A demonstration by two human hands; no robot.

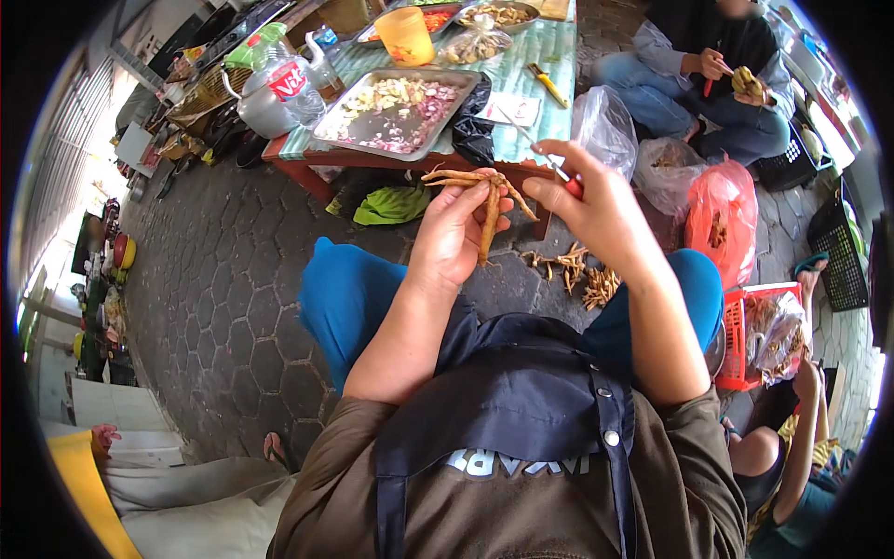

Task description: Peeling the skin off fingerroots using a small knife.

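My left hand point(451, 226) is closed around a cluster of fingerroot point(490, 224), its long tan fingers splaying out to the left and downward. To its right, my right hand point(596, 212) grips a small knife by its red handle point(574, 189). The thin blade points up and left toward the table, apart from the root. Below my right hand, more loose fingerroot point(601, 287) lies in a pile on the paving between my knees.
A low table point(557, 56) ahead bears a metal tray point(337, 136) of chopped pieces, a plastic bottle point(296, 88) and a yellow-handled knife point(548, 86). Plastic bags point(722, 219) and a red crate point(736, 345) stand at right. A co-worker point(708, 88) sits beyond, peeling something.
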